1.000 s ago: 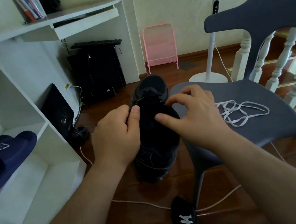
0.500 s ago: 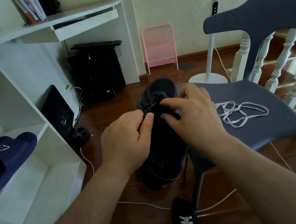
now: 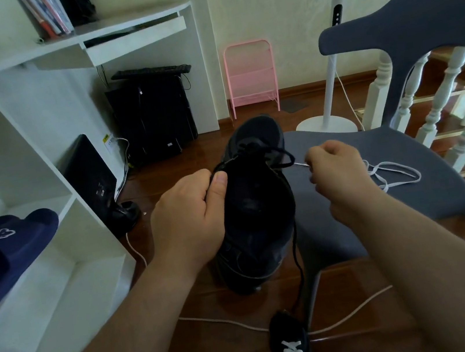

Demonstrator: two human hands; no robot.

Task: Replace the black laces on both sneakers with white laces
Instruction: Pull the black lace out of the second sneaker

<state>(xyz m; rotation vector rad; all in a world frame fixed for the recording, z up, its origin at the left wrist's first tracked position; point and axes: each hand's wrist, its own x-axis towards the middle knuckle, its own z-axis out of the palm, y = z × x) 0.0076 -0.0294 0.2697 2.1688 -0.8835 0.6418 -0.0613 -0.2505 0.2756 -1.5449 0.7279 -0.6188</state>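
Black sneaker [image 3: 255, 202]: held up at chair [image 3: 381, 198] seat's left edge, toe away.
Left hand [image 3: 190, 222]: grips sneaker's left collar, thumb on rim.
Right hand [image 3: 335, 168]: fingers curled, pinching black lace [image 3: 281, 157] tip; loop slack.
White lace [image 3: 392, 173]: on chair seat.
Second sneaker [image 3: 291, 346]: white-laced, under chair, cut off by frame.
Writing: none readable; slipper [image 3: 5, 251] shows small white emblem.

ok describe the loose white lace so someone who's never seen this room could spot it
Find the grey chair on the right. On its seat, just past the right hand, lies the white lace in a loose tangle. The other white lace is already threaded through the sneaker on the floor.
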